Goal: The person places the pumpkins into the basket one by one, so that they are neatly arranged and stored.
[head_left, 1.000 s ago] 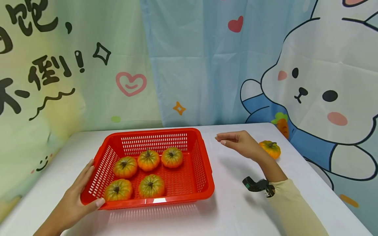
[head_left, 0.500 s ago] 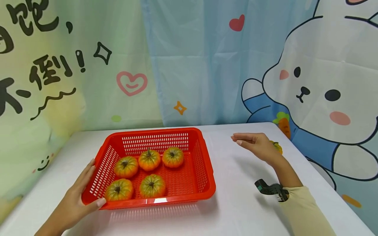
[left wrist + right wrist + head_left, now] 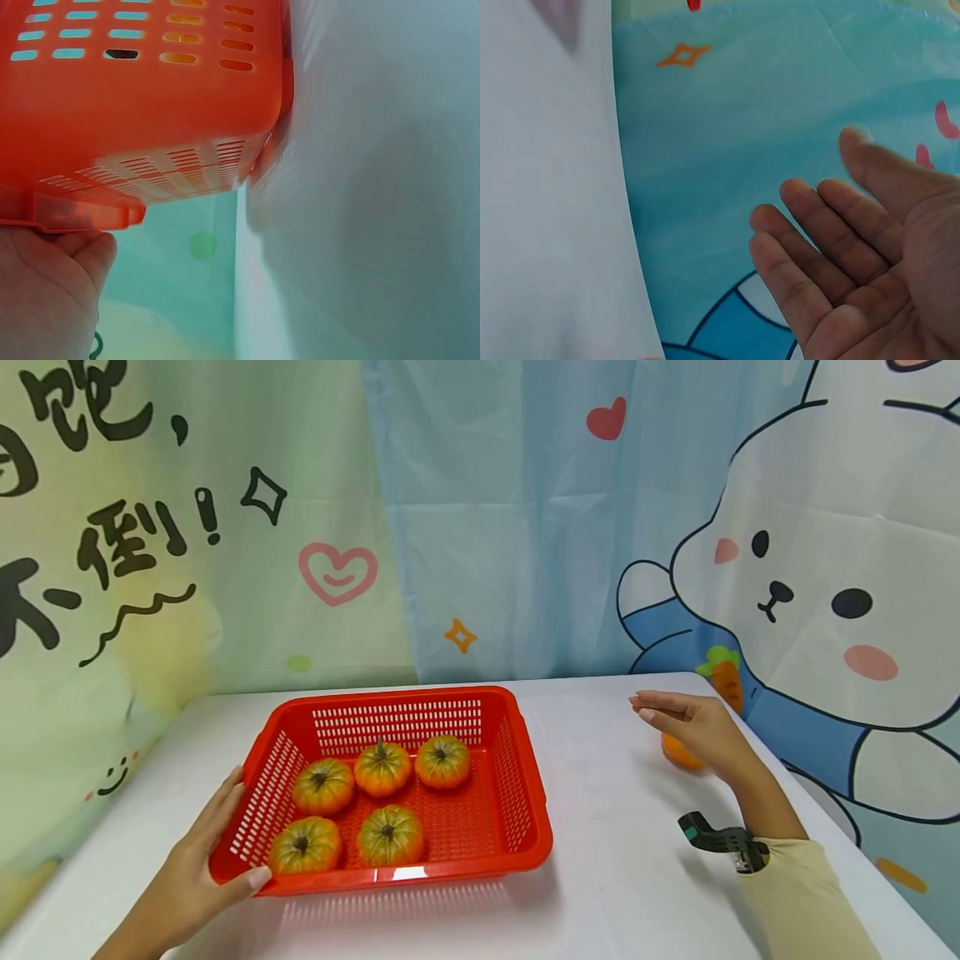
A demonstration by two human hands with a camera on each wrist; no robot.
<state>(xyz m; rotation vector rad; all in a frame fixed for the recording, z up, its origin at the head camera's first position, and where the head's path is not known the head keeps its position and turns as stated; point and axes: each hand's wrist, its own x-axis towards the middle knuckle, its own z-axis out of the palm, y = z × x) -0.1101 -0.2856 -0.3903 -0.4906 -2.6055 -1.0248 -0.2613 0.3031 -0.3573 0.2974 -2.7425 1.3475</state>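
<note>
A red plastic basket (image 3: 487, 814) stands on the white table with several small orange-green pumpkins (image 3: 390, 835) inside, grouped toward its left half. My left hand (image 3: 183, 860) holds the basket's near left corner, thumb on the front rim and fingers along the left side. From the left wrist, that hand (image 3: 52, 292) shows against the underside of the rim. My right hand (image 3: 693, 727) is raised above the table at the right, holding nothing. Behind it, partly hidden, sits a lone pumpkin (image 3: 678, 753). In the right wrist view its fingers (image 3: 799, 281) are extended and the thumb is apart.
The white table (image 3: 600, 877) ends at a printed curtain (image 3: 480, 527) with a cartoon rabbit on the right. A black wrist camera (image 3: 723, 842) sits on the right forearm, over a beige sleeve.
My right hand has moved to the right, away from the basket, and now covers most of the lone pumpkin. The left hand and basket stay in place; the view shifts slightly.
</note>
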